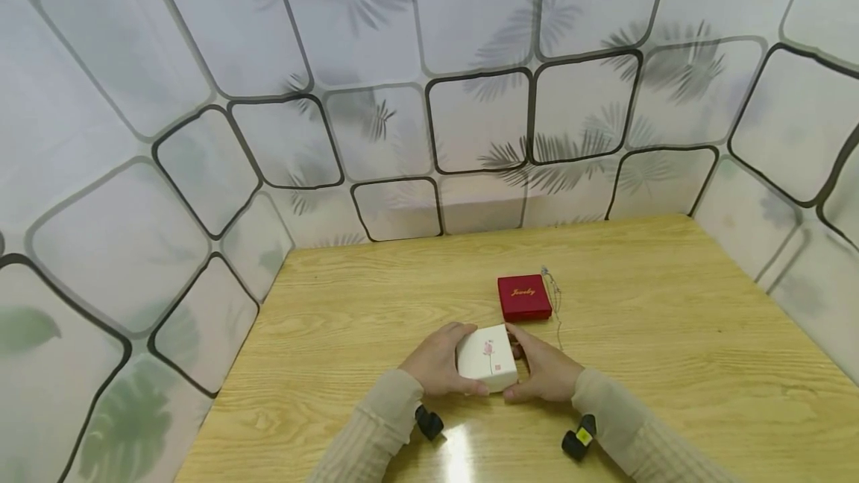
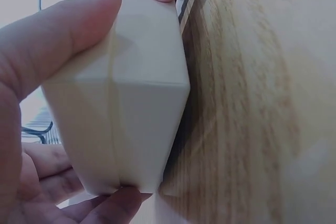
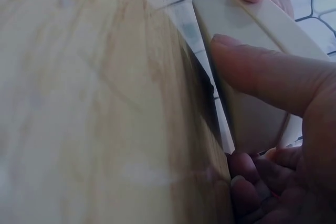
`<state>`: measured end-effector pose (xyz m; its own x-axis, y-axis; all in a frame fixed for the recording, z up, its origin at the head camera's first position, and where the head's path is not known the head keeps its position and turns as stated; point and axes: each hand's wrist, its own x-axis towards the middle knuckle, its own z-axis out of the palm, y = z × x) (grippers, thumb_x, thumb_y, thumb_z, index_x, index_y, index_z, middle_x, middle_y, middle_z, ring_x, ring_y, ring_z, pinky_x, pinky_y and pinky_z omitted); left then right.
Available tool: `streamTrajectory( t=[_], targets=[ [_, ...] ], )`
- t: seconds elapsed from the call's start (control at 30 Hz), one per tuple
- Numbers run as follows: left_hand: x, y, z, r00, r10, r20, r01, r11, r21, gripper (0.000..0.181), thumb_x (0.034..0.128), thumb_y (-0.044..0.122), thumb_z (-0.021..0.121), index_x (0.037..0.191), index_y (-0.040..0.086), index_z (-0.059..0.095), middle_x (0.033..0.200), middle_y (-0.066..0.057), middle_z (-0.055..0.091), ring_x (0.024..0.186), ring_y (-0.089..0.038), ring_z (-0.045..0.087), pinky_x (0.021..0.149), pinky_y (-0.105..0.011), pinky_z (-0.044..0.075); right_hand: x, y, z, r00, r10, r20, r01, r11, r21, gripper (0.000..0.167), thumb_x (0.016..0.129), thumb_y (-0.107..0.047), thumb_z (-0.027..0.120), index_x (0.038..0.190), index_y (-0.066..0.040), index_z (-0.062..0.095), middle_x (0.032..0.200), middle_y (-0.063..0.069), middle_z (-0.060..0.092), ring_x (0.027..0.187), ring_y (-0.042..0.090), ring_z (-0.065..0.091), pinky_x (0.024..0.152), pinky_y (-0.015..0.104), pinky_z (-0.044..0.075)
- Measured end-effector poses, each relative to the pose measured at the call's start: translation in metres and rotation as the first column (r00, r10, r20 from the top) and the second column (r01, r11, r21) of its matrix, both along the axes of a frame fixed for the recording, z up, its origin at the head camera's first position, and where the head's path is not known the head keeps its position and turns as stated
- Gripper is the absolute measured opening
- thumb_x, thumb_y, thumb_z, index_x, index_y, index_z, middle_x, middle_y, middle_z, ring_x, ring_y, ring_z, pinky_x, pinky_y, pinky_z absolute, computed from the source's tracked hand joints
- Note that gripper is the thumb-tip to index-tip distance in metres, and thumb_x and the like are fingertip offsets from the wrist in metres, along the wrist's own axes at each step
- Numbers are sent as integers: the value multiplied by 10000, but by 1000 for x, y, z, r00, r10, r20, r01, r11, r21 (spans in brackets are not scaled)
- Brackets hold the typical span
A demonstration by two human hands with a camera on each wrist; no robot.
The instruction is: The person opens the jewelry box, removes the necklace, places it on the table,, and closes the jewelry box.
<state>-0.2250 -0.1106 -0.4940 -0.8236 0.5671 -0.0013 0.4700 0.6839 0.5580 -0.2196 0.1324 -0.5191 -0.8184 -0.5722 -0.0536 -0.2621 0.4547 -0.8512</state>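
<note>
Both hands hold a small white box (image 1: 488, 355) with a pink flower printed on its lid. My left hand (image 1: 439, 361) grips its left side, the thumb along the near face and the fingers round the far side. On the right, my right hand (image 1: 546, 369) has its thumb on the near face and fingers at the far corner. A seam between lid and base runs round the box (image 2: 149, 51) in the left wrist view. In the right wrist view the box (image 3: 252, 114) is tilted, with a gap below it. A small dark brown thing (image 1: 517, 349) shows beside the right palm, mostly hidden.
Behind the white box lies a flat red box (image 1: 524, 298) with gold "Jewelry" lettering. A thin silvery chain (image 1: 555, 297) trails along its right side. The wooden table (image 1: 376, 289) meets patterned curtains (image 1: 396, 133) at the back and sides.
</note>
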Motion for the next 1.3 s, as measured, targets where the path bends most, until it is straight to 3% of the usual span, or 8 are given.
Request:
streamTrajectory(
  t=[0.37, 0.73, 1.0, 1.17, 1.3],
  targets=[
    [0, -1, -1, 1000, 5, 29, -6, 999, 36, 1090, 624, 617, 812, 1470, 94, 365, 1388, -10, 460, 1154, -118, 492, 976, -312, 432, 0, 0, 0, 1000, 8, -11, -8, 1000, 14, 1116, 738, -407, 828, 1522, -16, 136, 1435, 109, 411, 1216, 224, 479, 1069, 522, 281],
    [-1, -3, 2, 1000, 5, 27, -6, 999, 34, 1096, 628, 620, 807, 1478, 98, 354, 1385, -8, 460, 1147, -114, 491, 966, -312, 437, -2, 0, -2, 999, 36, -18, -36, 999, -25, 1082, 745, -354, 834, 1524, -41, 150, 1451, 103, 398, 1222, 213, 487, 1082, 522, 276],
    [-1, -3, 3, 1000, 17, 10, -17, 999, 46, 1082, 636, 575, 822, 1482, 94, 350, 1404, -6, 449, 1157, -123, 488, 961, -315, 438, -3, 0, -3, 999, 31, -40, -30, 999, 34, 1102, 739, -451, 814, 1528, -49, 159, 1497, 97, 333, 1277, 205, 436, 1095, 498, 276],
    [-3, -8, 3, 999, 52, -6, -51, 997, 59, 1077, 632, 580, 826, 1475, 100, 359, 1352, 11, 481, 1097, -106, 503, 916, -302, 453, 0, 1, -1, 999, 17, -41, -15, 998, 60, 1076, 736, -456, 815, 1509, -24, 204, 1482, 128, 344, 1281, 249, 431, 1083, 511, 291],
    [-7, -15, 8, 992, 125, -28, -123, 989, 85, 1052, 635, 550, 845, 1460, 98, 375, 1326, 8, 493, 1048, -111, 513, 865, -300, 468, 1, 1, 1, 999, 9, -48, -6, 998, 61, 1036, 735, -428, 824, 1484, -3, 249, 1435, 149, 391, 1243, 280, 452, 1060, 535, 308]
  ],
)
